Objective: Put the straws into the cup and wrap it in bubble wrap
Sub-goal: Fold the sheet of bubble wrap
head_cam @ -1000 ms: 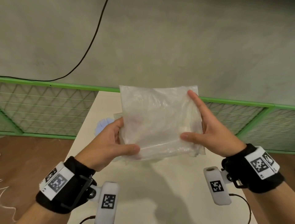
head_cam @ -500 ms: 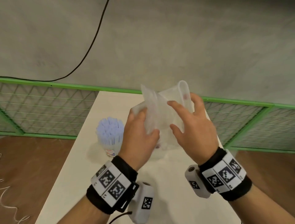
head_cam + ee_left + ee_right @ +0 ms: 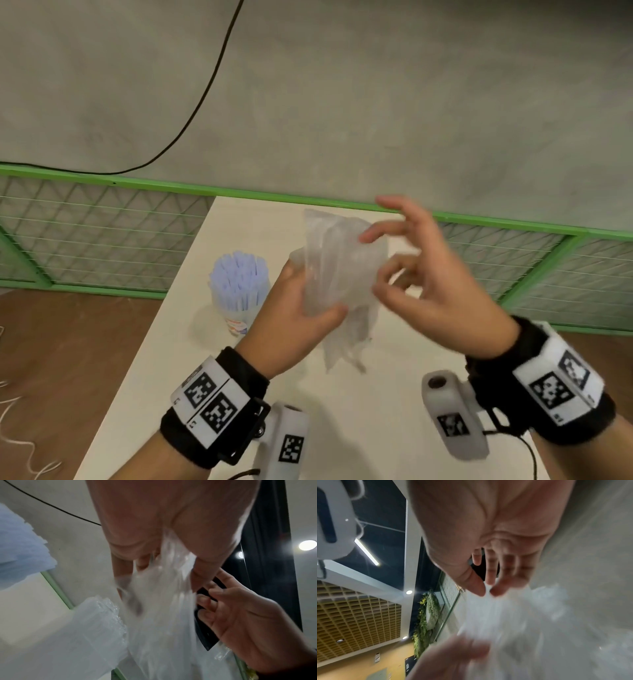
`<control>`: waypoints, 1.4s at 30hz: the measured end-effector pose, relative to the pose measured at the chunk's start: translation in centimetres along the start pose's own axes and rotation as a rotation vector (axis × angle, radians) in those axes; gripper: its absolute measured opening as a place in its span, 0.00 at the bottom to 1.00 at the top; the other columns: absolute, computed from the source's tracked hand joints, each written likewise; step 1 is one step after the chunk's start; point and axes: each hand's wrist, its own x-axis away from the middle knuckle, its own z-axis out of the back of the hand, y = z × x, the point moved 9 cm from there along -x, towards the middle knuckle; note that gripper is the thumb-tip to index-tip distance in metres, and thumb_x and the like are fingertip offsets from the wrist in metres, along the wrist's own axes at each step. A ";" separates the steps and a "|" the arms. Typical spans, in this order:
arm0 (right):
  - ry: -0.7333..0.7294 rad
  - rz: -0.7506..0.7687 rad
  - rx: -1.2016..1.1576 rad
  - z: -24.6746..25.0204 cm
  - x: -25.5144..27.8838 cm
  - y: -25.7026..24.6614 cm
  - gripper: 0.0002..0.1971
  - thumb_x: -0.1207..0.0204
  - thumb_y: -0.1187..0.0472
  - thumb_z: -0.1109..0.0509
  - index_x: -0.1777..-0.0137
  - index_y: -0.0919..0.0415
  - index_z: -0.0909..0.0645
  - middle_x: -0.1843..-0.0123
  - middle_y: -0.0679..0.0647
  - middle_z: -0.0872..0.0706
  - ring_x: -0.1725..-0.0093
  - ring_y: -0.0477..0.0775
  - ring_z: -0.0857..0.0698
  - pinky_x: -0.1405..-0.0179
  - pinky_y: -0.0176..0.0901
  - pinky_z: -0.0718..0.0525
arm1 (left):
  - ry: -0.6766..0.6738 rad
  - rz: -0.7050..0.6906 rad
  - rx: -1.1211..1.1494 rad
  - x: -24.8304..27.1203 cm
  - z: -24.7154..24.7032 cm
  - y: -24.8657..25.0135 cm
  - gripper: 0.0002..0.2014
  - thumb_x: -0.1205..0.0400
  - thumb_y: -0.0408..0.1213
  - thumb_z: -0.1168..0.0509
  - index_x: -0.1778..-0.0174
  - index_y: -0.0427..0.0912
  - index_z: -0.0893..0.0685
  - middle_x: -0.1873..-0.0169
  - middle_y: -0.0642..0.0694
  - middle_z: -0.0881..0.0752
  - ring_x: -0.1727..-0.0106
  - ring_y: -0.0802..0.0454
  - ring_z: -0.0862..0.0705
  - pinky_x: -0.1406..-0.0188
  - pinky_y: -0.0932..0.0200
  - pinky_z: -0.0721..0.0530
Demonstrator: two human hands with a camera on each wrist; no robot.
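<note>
A clear cup packed with pale blue straws [image 3: 239, 287] stands on the cream table [image 3: 342, 428], left of my hands. My left hand [image 3: 315, 291] grips a folded, crumpled sheet of bubble wrap [image 3: 339, 267] above the table, thumb in front and fingers behind. My right hand [image 3: 371, 265] hovers at the sheet's right edge with fingers spread and loosely bent; its fingertips [image 3: 364, 237] touch the wrap. The left wrist view shows the wrap [image 3: 159, 601] between my left thumb and fingers, the straws [image 3: 20, 545] at far left, and my right hand [image 3: 211, 601] beside the sheet. The right wrist view is blurred.
A stack of further bubble wrap sheets [image 3: 96, 635] lies on the table under my hands. A green mesh fence [image 3: 102, 240] runs along the table's far edge before a grey wall with a black cable [image 3: 205, 92]. Brown floor lies to the left.
The sheet was held flat and spread between both hands; it is now folded and bunched in my left hand. My right hand has loosened from it and spread its fingers. The cup has come into view.
</note>
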 end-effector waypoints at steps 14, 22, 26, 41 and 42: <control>-0.253 -0.154 0.122 2.9 -3.6 3.3 0.21 0.23 0.54 0.25 0.68 0.61 0.33 0.70 0.52 0.29 0.68 0.52 0.27 0.67 0.47 0.28 | -0.103 0.109 0.169 0.4 -0.1 -1.0 0.13 0.15 0.48 0.42 0.42 0.55 0.12 0.42 0.49 0.12 0.36 0.52 0.16 0.30 0.46 0.22; -0.115 -0.334 -0.328 0.6 -2.0 6.2 0.23 0.30 0.55 0.20 0.35 0.58 0.19 0.41 0.54 0.10 0.41 0.55 0.12 0.43 0.47 0.15 | -0.044 0.085 0.196 0.3 -0.6 -1.0 0.15 0.14 0.45 0.43 0.34 0.54 0.17 0.39 0.57 0.13 0.33 0.60 0.18 0.34 0.63 0.23; -0.147 -0.302 -0.237 -0.7 -0.8 6.0 0.11 0.29 0.58 0.23 0.47 0.56 0.12 0.43 0.47 0.09 0.42 0.46 0.12 0.46 0.36 0.16 | -0.118 0.096 0.225 0.1 -1.2 -1.0 0.17 0.14 0.43 0.45 0.32 0.52 0.19 0.36 0.53 0.14 0.32 0.56 0.18 0.31 0.57 0.23; 0.009 -0.158 -0.412 -0.5 -0.5 5.5 0.15 0.23 0.71 0.29 0.37 0.68 0.17 0.43 0.57 0.10 0.43 0.54 0.12 0.42 0.50 0.14 | -0.231 0.226 0.187 0.4 -2.4 -1.5 0.13 0.20 0.48 0.30 0.45 0.45 0.11 0.52 0.49 0.07 0.48 0.54 0.09 0.50 0.62 0.15; 0.034 -0.144 -0.397 -0.3 -0.6 5.5 0.13 0.24 0.73 0.29 0.40 0.69 0.16 0.47 0.55 0.09 0.48 0.49 0.11 0.46 0.48 0.13 | -0.204 0.258 0.237 0.4 -2.4 -1.8 0.13 0.20 0.48 0.31 0.48 0.42 0.09 0.53 0.46 0.07 0.49 0.51 0.09 0.50 0.60 0.14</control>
